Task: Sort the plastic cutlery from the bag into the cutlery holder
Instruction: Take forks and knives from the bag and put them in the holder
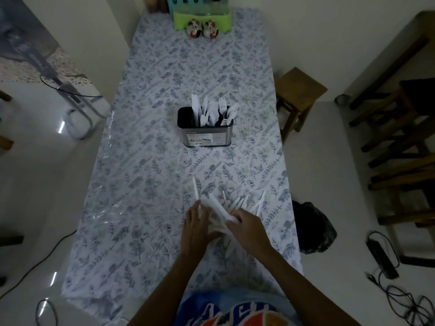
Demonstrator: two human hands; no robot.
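Nearest the body, a loose pile of white plastic cutlery (226, 208) is spread on the counter (141, 184). The left hand (196, 228) is laid on the pile's left side, fingers fairly straight; the right hand (247, 225) appears to be pinching one piece, though in the dim view this cannot be told for certain. One kind should be picked out, its handles aligned, and the bunch lifted clear before carrying. Farther off, the cutlery holder (205, 128) is already stocked with knives, spoons and forks, so like should be dropped with like.
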